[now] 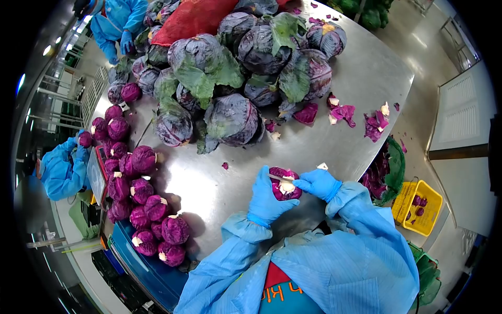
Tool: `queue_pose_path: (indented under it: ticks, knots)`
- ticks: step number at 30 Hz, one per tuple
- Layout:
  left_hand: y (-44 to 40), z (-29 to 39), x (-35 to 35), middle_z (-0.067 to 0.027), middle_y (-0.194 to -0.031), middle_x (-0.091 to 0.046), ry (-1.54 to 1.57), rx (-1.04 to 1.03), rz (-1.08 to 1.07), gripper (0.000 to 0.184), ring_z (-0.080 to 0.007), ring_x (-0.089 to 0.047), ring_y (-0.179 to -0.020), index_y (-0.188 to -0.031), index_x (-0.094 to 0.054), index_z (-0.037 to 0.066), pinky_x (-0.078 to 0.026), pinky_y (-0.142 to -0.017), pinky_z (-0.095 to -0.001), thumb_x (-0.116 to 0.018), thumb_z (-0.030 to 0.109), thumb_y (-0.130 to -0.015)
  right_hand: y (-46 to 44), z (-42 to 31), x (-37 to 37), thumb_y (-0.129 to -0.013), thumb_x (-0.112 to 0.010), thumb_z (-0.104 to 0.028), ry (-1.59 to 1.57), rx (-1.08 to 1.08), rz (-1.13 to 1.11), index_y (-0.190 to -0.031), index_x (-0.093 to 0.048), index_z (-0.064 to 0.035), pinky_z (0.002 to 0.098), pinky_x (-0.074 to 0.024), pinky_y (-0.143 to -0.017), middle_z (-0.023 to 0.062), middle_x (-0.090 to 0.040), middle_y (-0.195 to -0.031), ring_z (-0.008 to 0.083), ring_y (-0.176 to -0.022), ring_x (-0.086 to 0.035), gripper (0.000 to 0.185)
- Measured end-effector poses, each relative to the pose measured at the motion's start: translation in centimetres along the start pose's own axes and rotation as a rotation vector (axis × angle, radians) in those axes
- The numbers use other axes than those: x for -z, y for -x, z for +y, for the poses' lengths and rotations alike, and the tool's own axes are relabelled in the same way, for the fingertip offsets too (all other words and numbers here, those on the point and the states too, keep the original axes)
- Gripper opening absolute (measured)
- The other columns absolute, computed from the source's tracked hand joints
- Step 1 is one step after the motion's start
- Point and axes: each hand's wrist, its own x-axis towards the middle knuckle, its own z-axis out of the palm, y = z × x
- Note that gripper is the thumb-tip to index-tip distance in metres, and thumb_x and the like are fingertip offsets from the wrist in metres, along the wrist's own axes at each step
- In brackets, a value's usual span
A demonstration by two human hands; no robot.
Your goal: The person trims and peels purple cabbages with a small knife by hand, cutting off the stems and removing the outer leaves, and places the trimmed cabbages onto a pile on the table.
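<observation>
In the head view, my left hand (267, 198) in a blue glove cups a trimmed red cabbage (281, 193) over the near part of the metal table (334, 141). The cabbage's pale cut stem end faces up. My right hand (320, 184), also gloved in blue, is closed around a knife, its handle hidden in the fingers. The knife blade (276, 178) lies across the cabbage at the stem. A small pale scrap (322, 166) is just beyond my right hand.
Untrimmed red cabbages (232, 119) with loose outer leaves pile at the back, near a red mesh sack (193, 22). Trimmed cabbages (157, 208) line the left side. Leaf scraps (342, 113) lie at right, above a yellow basket (431, 206). Two co-workers in blue (63, 170) stand left.
</observation>
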Motion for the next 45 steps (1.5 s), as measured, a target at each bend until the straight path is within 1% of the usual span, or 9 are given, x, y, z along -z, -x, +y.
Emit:
queue_pose_path:
  ticks: [13, 19, 22, 29, 35, 36, 40, 42, 45]
  knots:
    - [-0.1, 0.7, 0.3, -0.024, -0.128, -0.043, 0.108, -0.022, 0.087, 0.117, -0.0396, -0.048, -0.115, -0.141, -0.03, -0.002, -0.042, -0.097, -0.0473, -0.089, 0.045, -0.052, 0.7, -2.3, -3.4, -0.09, -0.058, -0.048, -0.06, -0.109, 0.499, -0.074, -0.065, -0.0063, 0.0427, -0.047, -0.065, 0.0161, -0.058, -0.066, 0.0322, -0.065, -0.06, 0.045]
    - [0.6, 0.9, 0.0, -0.0274, -0.129, -0.042, 0.002, -0.087, 0.136, 0.111, -0.0438, -0.047, -0.117, -0.141, -0.034, 0.005, -0.043, -0.095, -0.0505, -0.088, 0.045, -0.053, 0.3, -5.1, 0.3, -0.088, -0.062, -0.045, -0.194, -0.003, 0.452, -0.11, -0.065, -0.0084, 0.0409, -0.0489, -0.07, 0.0132, -0.062, -0.088, 0.0304, -0.079, -0.062, 0.043]
    - [-0.1, 1.4, 0.0, -0.0298, -0.129, -0.042, -0.014, -0.045, 0.072, 0.111, -0.0467, -0.047, -0.116, -0.142, -0.034, 0.005, -0.043, -0.095, -0.0517, -0.088, 0.044, -0.053, -1.1, -4.2, 1.7, -0.086, -0.066, -0.041, 0.024, 0.055, 0.172, -0.125, -0.061, -0.014, 0.0359, -0.0501, -0.071, 0.0095, -0.063, -0.101, 0.0269, -0.084, -0.064, 0.047]
    - [-0.1, 2.1, -0.2, -0.0312, -0.129, -0.043, -0.137, -0.043, 0.104, 0.11, -0.048, -0.048, -0.113, -0.141, -0.035, 0.007, -0.043, -0.095, -0.0513, -0.088, 0.044, -0.052, -3.1, -5.2, 3.8, -0.078, -0.063, -0.033, 0.155, -0.128, 0.016, -0.095, -0.068, -0.0088, 0.0451, -0.0511, -0.071, 0.0177, -0.066, -0.085, 0.0372, -0.082, -0.064, 0.03]
    - [2.1, -0.4, 1.6, -0.0289, -0.138, -0.036, 0.026, -0.228, 0.023, 0.114, -0.0454, -0.042, -0.124, -0.144, -0.033, 0.007, -0.036, -0.106, -0.0488, -0.091, 0.04, -0.052, -2.1, 1.9, 2.2, -0.077, -0.063, -0.03, 0.064, -0.285, 0.421, -0.086, -0.066, -0.0052, 0.0455, -0.0507, -0.07, 0.0199, -0.064, -0.079, 0.0406, -0.074, -0.062, 0.027]
    - [2.5, -1.2, 2.0, -0.0229, -0.143, -0.034, 0.134, -0.233, 0.053, 0.115, -0.0387, -0.042, -0.128, -0.146, -0.029, 0.006, -0.034, -0.109, -0.0452, -0.093, 0.035, -0.054, -1.0, 4.7, 2.5, -0.078, -0.064, -0.031, -0.179, -0.395, 0.509, -0.089, -0.067, -0.0058, 0.0435, -0.0515, -0.07, 0.0198, -0.065, -0.08, 0.0377, -0.074, -0.065, 0.027]
    - [4.2, -3.5, 1.6, -0.0162, -0.142, -0.037, 0.679, -0.082, 0.071, 0.118, -0.0283, -0.043, -0.129, -0.147, -0.021, 0.002, -0.036, -0.11, -0.0402, -0.093, 0.029, -0.058, 4.5, 9.4, 6.6, -0.085, -0.069, -0.02, 0.26, -0.372, 0.809, -0.135, -0.053, -0.0126, 0.036, -0.0515, -0.078, 0.0114, -0.062, -0.102, 0.0242, -0.088, -0.063, 0.052]
    - [3.9, -3.4, 1.9, -0.0156, -0.14, -0.039, 0.736, -0.056, 0.053, 0.119, -0.0268, -0.043, -0.129, -0.147, -0.02, 0.001, -0.036, -0.109, -0.0393, -0.093, 0.027, -0.058, 5.1, 7.4, 7.7, -0.085, -0.069, -0.017, 0.368, -0.441, 0.943, -0.135, -0.052, -0.0106, 0.0323, -0.0518, -0.076, 0.0089, -0.059, -0.098, 0.0205, -0.086, -0.061, 0.053]
    - [3.4, -3.5, 1.9, -0.0156, -0.139, -0.04, 0.72, -0.035, 0.021, 0.119, -0.027, -0.045, -0.128, -0.148, -0.02, 0.001, -0.038, -0.108, -0.0389, -0.093, 0.025, -0.057, 3.9, 4.5, 4.9, -0.083, -0.07, -0.014, -0.068, -0.173, 0.701, -0.131, -0.056, -0.0114, 0.0265, -0.0497, -0.076, 0.0048, -0.058, -0.097, 0.013, -0.085, -0.057, 0.051]
